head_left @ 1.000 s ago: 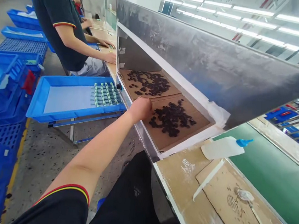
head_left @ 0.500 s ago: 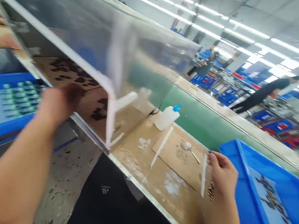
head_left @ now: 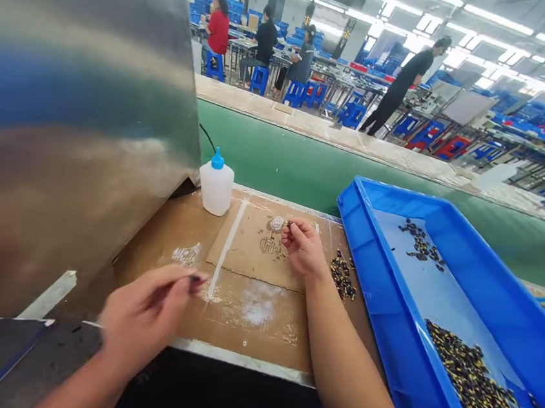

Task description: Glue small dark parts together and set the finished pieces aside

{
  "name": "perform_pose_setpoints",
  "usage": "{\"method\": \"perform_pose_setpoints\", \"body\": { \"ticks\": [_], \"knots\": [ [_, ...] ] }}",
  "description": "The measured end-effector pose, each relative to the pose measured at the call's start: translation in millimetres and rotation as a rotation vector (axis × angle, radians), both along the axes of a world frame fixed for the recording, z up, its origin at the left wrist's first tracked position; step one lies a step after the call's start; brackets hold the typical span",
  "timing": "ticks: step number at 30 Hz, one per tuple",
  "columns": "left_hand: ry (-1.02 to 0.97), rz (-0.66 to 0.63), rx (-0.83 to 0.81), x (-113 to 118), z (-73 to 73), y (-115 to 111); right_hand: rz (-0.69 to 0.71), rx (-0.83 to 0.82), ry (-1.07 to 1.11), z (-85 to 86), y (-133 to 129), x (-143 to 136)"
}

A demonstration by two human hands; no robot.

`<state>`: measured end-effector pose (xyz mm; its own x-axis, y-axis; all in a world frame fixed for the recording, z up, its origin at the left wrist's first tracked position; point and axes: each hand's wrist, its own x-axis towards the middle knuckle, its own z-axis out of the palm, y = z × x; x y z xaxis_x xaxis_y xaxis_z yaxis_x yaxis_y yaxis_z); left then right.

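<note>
My left hand (head_left: 147,308), somewhat blurred, pinches a small dark piece (head_left: 194,279) above the brown work surface. My right hand (head_left: 304,249) is closed on a small dark part (head_left: 290,224), held beside a round white blob (head_left: 277,223) on the cardboard sheet (head_left: 242,253). Looped glue-like marks lie on the cardboard just below the blob. To the right of my right forearm is a pile of small black and yellow parts (head_left: 342,277).
A white bottle with a blue cap (head_left: 216,185) stands behind the cardboard. A large metal panel (head_left: 75,131) rises at the left. A blue tray (head_left: 384,300) with many small parts fills the right side. Beyond the green barrier (head_left: 278,152), people sit and one person (head_left: 405,81) stands.
The view has turned left to right, onto the work surface. My left hand has come from the dark pieces under the panel to above the surface; my right hand has moved over the cardboard.
</note>
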<state>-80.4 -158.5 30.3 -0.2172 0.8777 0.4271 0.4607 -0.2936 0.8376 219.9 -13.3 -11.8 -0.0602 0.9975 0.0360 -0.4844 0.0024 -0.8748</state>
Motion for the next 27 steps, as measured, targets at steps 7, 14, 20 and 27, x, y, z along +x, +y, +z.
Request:
{"method": "perform_pose_setpoints", "body": {
  "ticks": [7, 14, 20, 27],
  "knots": [
    [-0.543, -0.4, -0.288, 87.7, -4.8, 131.9, 0.035, -0.035, 0.06, 1.1, 2.6, 7.6],
    [-0.449, -0.458, -0.369, 105.5, -34.4, 158.0, -0.321, 0.213, -0.501, -8.3, 8.3, 7.4],
    [-0.498, -0.379, -0.414, 92.8, -40.5, 163.0, -0.497, 0.428, -0.967, -11.4, 11.9, 3.9],
    [-0.492, -0.422, -0.424, 95.6, -40.6, 162.5, -0.597, 0.308, -0.955, -11.2, 14.3, 1.9]
  ]
}}
